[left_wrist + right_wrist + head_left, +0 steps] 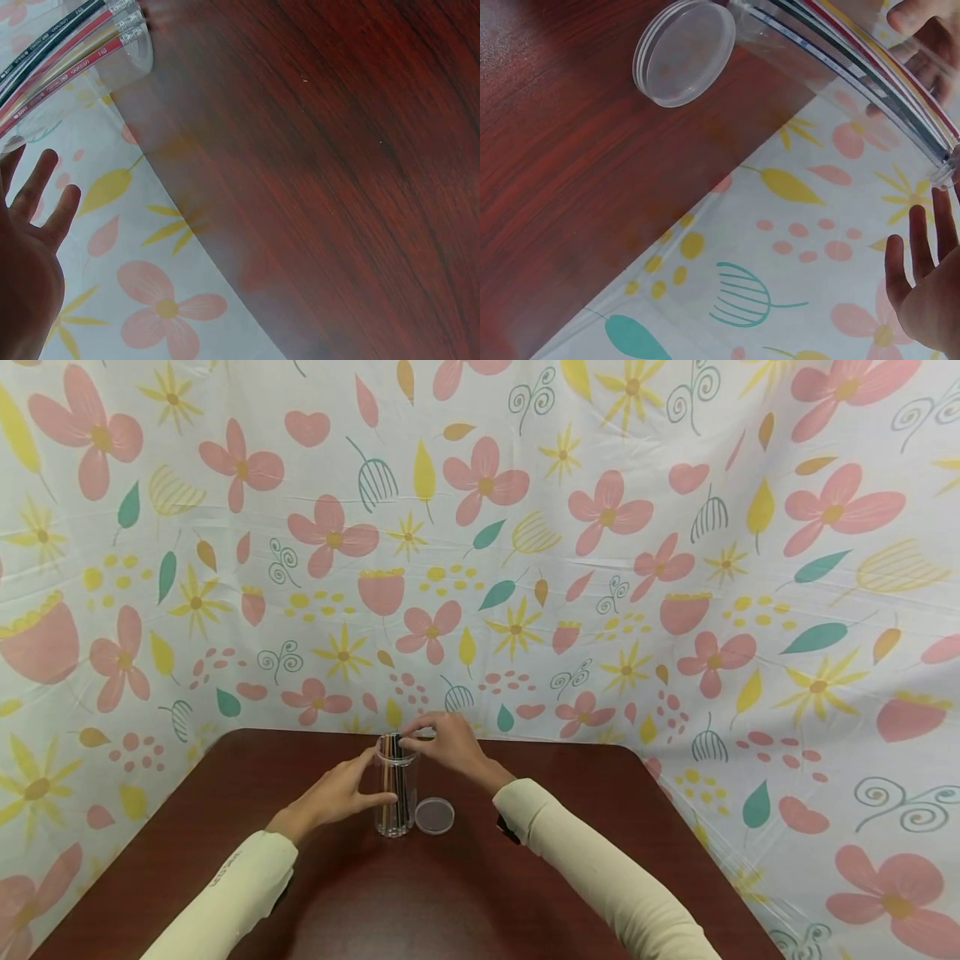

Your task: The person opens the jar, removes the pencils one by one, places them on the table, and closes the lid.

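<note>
A clear plastic jar (405,806) stands upright on the table, full of several pencils (390,785) in black, red and gold tones. My left hand (330,797) holds the jar from its left side, with the thumb across the front. At the jar's mouth, my right hand (448,745) pinches the top of a dark pencil (397,745) between thumb and index finger. In the right wrist view the remaining fingers (919,247) of that hand stretch out beside the rim. Right of the jar's base lies a round clear lid (435,817).
The dark reddish-brown wooden table (390,910) has rounded far corners. A white cloth (495,585) printed with pink flowers and yellow and green leaves hangs behind the table and along its sides.
</note>
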`<action>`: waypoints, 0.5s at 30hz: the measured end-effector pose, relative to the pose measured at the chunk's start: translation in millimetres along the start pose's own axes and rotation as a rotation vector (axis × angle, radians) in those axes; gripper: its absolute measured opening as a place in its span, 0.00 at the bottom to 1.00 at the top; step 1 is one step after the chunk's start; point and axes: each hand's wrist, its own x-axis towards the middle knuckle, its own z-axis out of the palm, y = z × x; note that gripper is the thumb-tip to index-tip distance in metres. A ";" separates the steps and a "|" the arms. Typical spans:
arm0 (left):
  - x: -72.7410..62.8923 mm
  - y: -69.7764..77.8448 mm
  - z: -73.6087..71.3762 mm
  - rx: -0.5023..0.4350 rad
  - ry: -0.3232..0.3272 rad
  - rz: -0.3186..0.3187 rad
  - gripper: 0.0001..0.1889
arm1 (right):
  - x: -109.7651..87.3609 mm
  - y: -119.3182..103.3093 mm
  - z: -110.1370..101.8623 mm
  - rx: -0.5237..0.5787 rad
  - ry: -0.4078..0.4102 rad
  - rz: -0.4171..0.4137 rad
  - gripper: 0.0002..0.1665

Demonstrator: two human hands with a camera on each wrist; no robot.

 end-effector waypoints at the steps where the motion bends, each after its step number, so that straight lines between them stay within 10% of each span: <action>1: -0.2 -0.1 0.0 0.003 0.000 -0.002 0.58 | 0.0 -0.2 0.1 0.007 0.002 -0.006 0.10; 15: 0.0 -1.3 1.5 0.015 0.019 0.031 0.55 | -1.0 -1.7 3.2 0.110 -0.027 -0.022 0.07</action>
